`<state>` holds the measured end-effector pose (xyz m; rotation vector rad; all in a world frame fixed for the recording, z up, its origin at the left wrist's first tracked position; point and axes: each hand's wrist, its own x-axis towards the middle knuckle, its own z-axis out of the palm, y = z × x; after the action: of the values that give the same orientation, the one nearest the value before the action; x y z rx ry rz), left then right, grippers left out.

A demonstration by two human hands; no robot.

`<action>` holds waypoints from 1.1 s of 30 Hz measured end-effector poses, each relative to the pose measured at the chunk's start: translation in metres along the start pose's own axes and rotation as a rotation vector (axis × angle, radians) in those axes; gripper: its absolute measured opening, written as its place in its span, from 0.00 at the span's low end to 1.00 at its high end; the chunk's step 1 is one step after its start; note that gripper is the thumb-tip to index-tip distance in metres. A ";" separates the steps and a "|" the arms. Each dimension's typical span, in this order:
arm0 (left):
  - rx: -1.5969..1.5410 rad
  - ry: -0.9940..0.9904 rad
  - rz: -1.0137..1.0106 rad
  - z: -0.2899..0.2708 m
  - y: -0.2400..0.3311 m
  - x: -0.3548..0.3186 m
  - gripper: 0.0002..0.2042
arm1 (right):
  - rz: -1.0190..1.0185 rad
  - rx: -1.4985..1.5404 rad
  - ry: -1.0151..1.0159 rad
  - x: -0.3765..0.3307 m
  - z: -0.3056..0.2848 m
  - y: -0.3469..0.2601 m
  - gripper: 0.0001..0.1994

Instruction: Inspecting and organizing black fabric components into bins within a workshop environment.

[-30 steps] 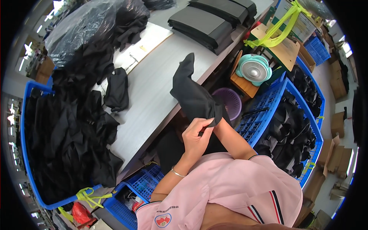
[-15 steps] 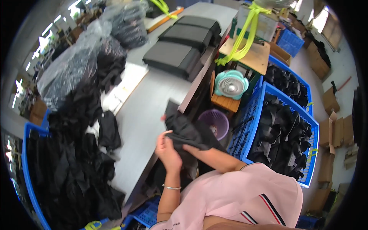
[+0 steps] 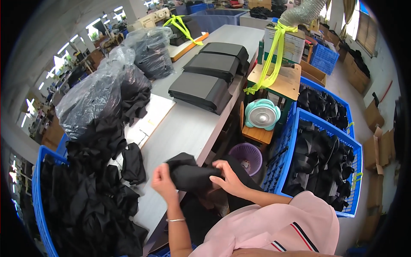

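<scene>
A black fabric piece [image 3: 192, 176] is stretched between my two hands over the table's near edge. My left hand [image 3: 163, 180] pinches its left end, fingers closed. At its right end, my right hand [image 3: 227, 179] grips the cloth between thumb and fingers. What shape the piece has is hard to make out, as it is folded and dark. A small black fabric bundle [image 3: 133, 164] lies on the table to the left of my hands, beside a heap of black cloth pieces [image 3: 85, 197] that fills a blue crate [image 3: 39, 214].
Stacks of flat black panels [image 3: 199, 88] sit on the grey table [image 3: 167, 128]. Plastic-wrapped bundles [image 3: 92, 100] lie at left. On the right are a teal fan [image 3: 262, 115] on a wooden stool, a purple basket [image 3: 246, 150] and blue crates [image 3: 357, 180] of black pieces.
My hands have moved apart, the right one now visible at the cloth's right end. The fabric has swung down and lies more level between them. The view has shifted slightly.
</scene>
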<state>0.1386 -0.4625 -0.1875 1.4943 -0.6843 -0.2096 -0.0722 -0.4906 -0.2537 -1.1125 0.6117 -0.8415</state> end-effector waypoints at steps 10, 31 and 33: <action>-0.056 -0.539 0.100 -0.002 0.020 -0.052 0.02 | -0.309 -0.733 -0.025 0.004 0.029 -0.045 0.23; 0.201 -0.949 0.391 -0.032 -0.034 -0.132 0.11 | -0.414 -0.777 -0.564 0.006 0.043 0.034 0.06; 0.249 -0.984 0.327 -0.003 0.001 -0.118 0.12 | -0.308 -0.696 -0.510 0.005 0.028 0.046 0.06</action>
<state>0.0458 -0.3979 -0.2201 1.4363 -1.7757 -0.6409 -0.0345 -0.4711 -0.2870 -2.0150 0.2998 -0.5638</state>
